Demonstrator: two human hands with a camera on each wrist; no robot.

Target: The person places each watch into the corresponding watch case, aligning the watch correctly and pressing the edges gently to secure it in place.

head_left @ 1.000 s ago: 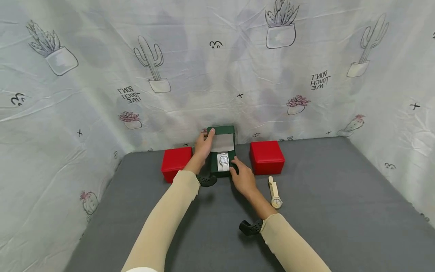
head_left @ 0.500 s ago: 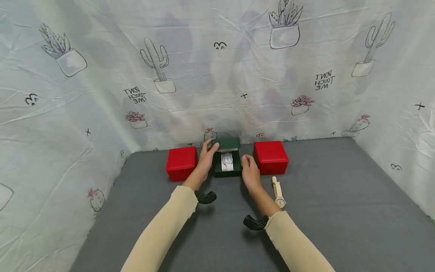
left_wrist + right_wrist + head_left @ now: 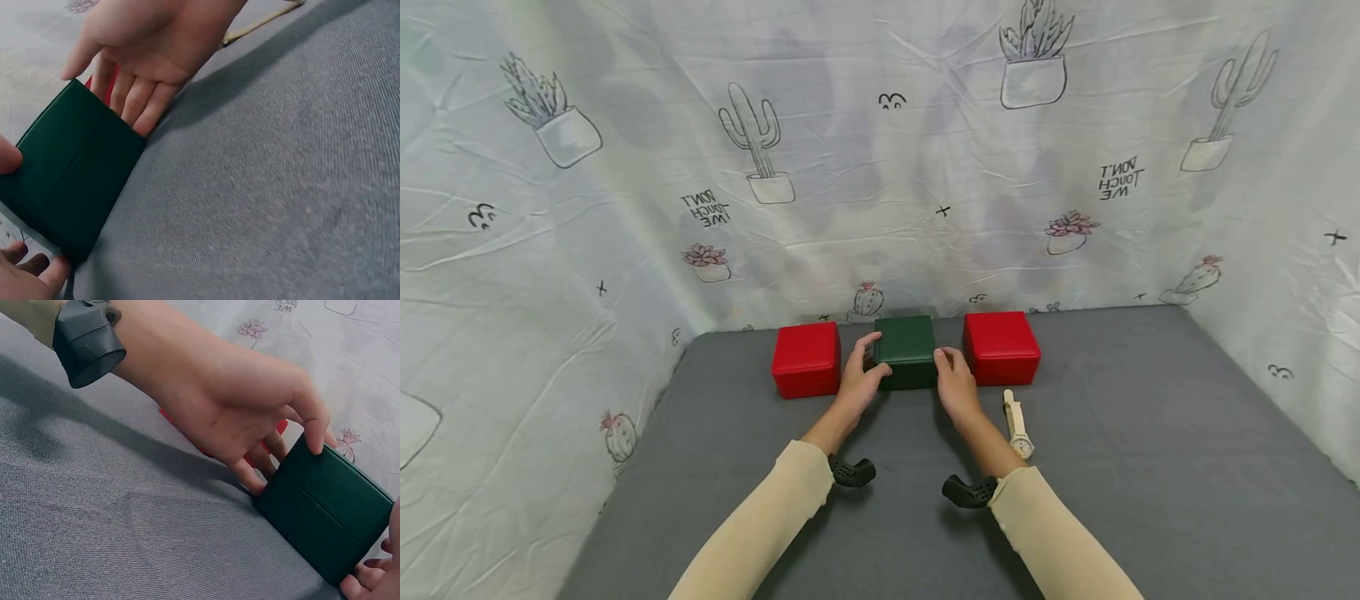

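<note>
A dark green watch box [image 3: 906,340] sits on the table with its lid down, hiding the white-strapped watch inside. My left hand [image 3: 855,387] holds its left side, thumb at the front corner and fingers along the side. From the other side my right hand [image 3: 957,390] grips the box, its thumb at the front top corner in the right wrist view and the other fingers curled against the side. In the left wrist view the box's front [image 3: 75,172] faces the camera, with a seam across it. A cream-strapped watch [image 3: 1018,427] lies beside my right forearm.
Red boxes stand on either side of the green one: a left red box [image 3: 806,360] and a right red box [image 3: 1002,347], the latter close behind my right hand. Grey cloth covers the table [image 3: 895,533]. A cactus-print curtain [image 3: 880,167] hangs behind and at both sides.
The green box's lid has swung down from upright to shut over the white-strapped watch. My left hand has come down from the lid's top to the box's left side; my right hand stays at the right.
</note>
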